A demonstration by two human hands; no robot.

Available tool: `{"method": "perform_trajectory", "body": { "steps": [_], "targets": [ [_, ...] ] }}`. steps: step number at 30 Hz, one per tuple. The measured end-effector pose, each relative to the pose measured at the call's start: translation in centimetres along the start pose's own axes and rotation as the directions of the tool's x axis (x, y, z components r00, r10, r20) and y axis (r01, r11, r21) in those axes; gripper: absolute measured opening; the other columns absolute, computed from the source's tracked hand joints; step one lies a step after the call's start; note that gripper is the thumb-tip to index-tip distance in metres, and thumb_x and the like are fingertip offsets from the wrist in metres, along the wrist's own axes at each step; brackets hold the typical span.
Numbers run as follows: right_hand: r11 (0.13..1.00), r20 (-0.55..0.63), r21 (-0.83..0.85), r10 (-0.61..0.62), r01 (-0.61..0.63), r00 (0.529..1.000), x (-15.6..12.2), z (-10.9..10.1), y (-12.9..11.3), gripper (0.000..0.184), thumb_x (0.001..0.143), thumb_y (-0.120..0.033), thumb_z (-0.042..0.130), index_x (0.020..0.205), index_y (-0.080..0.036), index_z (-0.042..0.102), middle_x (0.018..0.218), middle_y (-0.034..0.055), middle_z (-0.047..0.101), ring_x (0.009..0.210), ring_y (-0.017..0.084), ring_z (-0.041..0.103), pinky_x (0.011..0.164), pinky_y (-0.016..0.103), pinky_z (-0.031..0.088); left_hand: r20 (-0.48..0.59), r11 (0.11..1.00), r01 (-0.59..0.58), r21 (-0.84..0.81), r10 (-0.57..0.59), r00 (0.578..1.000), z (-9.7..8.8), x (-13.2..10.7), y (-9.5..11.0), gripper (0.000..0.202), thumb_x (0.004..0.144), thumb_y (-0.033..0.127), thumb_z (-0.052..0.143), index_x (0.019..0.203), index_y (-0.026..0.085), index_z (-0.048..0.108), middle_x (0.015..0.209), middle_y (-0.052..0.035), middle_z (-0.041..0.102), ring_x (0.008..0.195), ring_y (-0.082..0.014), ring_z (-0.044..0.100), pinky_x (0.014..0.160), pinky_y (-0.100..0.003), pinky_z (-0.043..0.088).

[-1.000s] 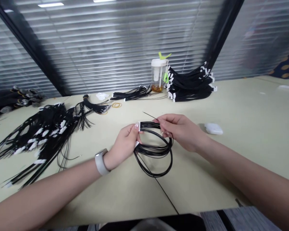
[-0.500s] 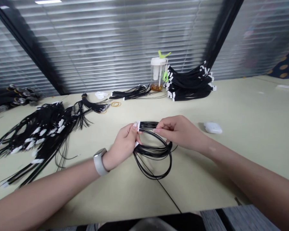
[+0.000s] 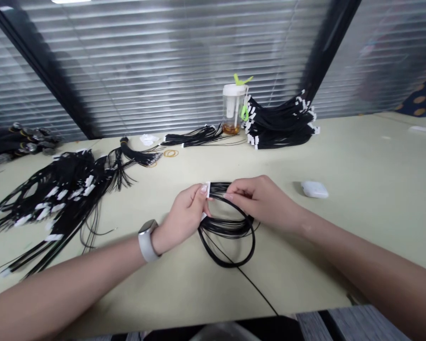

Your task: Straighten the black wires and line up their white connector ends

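Note:
Between my hands is a looped bundle of thin black wires (image 3: 230, 227) with a white connector (image 3: 208, 189) at its upper left end. My left hand (image 3: 189, 208) pinches that connector end, thumb on top; a second white piece shows just below the fingers. My right hand (image 3: 261, 199) is closed on the upper wires, thumb and forefinger pressed together on them. The loop hangs round below both hands, and one loose wire (image 3: 257, 289) trails from it to the table's front edge.
Left lie piled black wire harnesses (image 3: 67, 184) with white connectors. Behind are another small wire bundle (image 3: 195, 137), rubber bands (image 3: 171, 153), a drink cup (image 3: 232, 109) and a tall harness stack (image 3: 280, 121). A white earbud case (image 3: 314, 189) sits right on the table (image 3: 369, 180).
Both hands keep their hold on the wire bundle. My left hand and the connector have shifted slightly right and down; the loop's strands lie closer together.

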State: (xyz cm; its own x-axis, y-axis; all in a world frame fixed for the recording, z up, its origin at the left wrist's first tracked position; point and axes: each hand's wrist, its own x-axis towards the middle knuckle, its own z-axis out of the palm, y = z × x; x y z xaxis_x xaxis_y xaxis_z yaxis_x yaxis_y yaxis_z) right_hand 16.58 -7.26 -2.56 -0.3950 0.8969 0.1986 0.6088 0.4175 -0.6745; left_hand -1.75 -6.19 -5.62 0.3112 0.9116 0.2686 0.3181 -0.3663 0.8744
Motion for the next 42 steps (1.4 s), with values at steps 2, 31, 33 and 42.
{"method": "perform_trajectory", "body": {
  "steps": [2, 31, 33, 42],
  "targets": [
    [0.999, -0.019, -0.043, -0.015, 0.015, 1.000, 0.0, 0.4, 0.0, 0.022, 0.083, -0.027, 0.046, 0.068, -0.016, 0.057, 0.056, -0.0033, 0.050, 0.052, 0.007, 0.040, 0.051, 0.021, 0.029, 0.013, 1.000, -0.012, 0.029, 0.012, 1.000, 0.0, -0.1, 0.1, 0.038, 0.090, 0.038, 0.033, 0.063, 0.016, 0.050, 0.053, 0.0022, 0.050, 0.049, -0.0091, 0.043, 0.050, -0.022, 0.034],
    [0.953, 0.007, 0.300, 0.046, -0.046, 0.999, 0.0, 2.3, 0.1, 0.016, 0.082, -0.020, 0.044, 0.070, -0.017, 0.054, 0.060, -0.0020, 0.054, 0.056, 0.009, 0.048, 0.055, 0.021, 0.038, 0.011, 0.996, 0.009, 0.084, -0.010, 1.000, 0.1, 0.0, -0.1, 0.042, 0.089, 0.041, 0.032, 0.060, 0.016, 0.049, 0.051, 0.0017, 0.051, 0.049, -0.0104, 0.045, 0.051, -0.022, 0.036],
    [0.982, -0.026, 0.187, 0.006, -0.001, 1.000, 0.0, 2.4, 0.2, 0.017, 0.082, -0.017, 0.043, 0.069, -0.017, 0.054, 0.060, -0.0025, 0.054, 0.055, 0.008, 0.048, 0.055, 0.020, 0.036, 0.013, 0.994, -0.007, 0.108, 0.006, 1.000, 0.2, 0.0, 0.0, 0.042, 0.089, 0.039, 0.031, 0.059, 0.016, 0.048, 0.052, 0.0015, 0.050, 0.050, -0.0108, 0.046, 0.052, -0.022, 0.036],
    [0.987, -0.100, -0.106, -0.131, 0.121, 0.986, 0.0, 2.9, 0.5, 0.019, 0.084, -0.015, 0.040, 0.075, -0.018, 0.057, 0.065, -0.0015, 0.058, 0.058, 0.009, 0.048, 0.059, 0.021, 0.035, 0.027, 0.992, -0.008, 0.125, 0.004, 1.000, 0.4, -0.1, 0.2, 0.041, 0.089, 0.038, 0.031, 0.059, 0.016, 0.049, 0.051, 0.0016, 0.049, 0.051, -0.0114, 0.046, 0.054, -0.023, 0.036]
  ]
}}
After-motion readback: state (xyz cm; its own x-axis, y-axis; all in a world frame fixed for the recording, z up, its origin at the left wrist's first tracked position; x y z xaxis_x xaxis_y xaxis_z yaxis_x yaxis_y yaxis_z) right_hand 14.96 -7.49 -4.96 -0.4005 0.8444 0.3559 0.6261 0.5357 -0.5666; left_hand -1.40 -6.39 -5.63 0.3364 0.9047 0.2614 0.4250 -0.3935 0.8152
